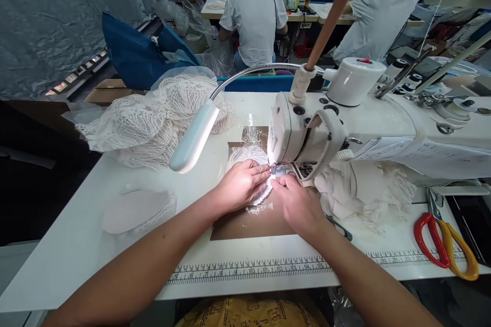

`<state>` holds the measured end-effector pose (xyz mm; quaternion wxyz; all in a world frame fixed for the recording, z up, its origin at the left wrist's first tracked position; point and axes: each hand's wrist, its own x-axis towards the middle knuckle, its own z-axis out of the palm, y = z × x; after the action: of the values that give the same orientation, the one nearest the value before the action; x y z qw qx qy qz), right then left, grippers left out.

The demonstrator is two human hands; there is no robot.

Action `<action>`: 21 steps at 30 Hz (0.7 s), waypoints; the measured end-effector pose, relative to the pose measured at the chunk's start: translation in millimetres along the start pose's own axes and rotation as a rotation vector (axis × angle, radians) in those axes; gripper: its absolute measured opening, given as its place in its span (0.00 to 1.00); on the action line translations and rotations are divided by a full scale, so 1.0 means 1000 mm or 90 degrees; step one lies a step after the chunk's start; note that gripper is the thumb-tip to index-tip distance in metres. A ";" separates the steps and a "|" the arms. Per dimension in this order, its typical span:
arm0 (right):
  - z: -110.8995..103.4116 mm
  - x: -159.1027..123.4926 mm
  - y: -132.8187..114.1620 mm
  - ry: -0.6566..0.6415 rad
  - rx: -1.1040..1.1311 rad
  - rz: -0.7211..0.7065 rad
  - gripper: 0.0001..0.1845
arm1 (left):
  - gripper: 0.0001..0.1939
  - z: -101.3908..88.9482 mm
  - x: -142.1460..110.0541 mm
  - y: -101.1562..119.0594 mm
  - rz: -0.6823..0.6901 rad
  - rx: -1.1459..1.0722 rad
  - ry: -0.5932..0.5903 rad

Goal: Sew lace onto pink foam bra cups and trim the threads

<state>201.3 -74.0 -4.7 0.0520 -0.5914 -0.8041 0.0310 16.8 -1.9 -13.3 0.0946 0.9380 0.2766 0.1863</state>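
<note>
A white lace piece (250,153) lies under the lit needle area of the white sewing machine (284,130). My left hand (242,184) rests on it, fingers stretched forward and flat, their tips close to the presser foot (279,169). On the other side my right hand (298,200) is closed, with thumb and forefinger at the fabric's right edge by the foot; its other fingers are curled under. Much of the lace is covered by my hands. Beneath it a brown sheet (245,226) shows on the table.
Piled lace pieces (164,117) lie back left under a lamp (195,135). A pale oval piece (134,210) sits left. More white fabric (356,189), red-and-yellow scissors (445,240) and small dark snips (339,227) lie right. A printed ruler (251,269) edges the table; people sit beyond.
</note>
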 end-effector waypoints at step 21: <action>0.007 -0.011 0.008 0.138 0.189 -0.074 0.22 | 0.20 -0.022 -0.012 0.009 -0.260 -0.068 -0.076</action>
<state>211.4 -82.3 -12.8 0.2264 -0.5299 -0.8131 0.0825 2.8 -14.4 5.8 0.1963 0.8653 0.4447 0.1221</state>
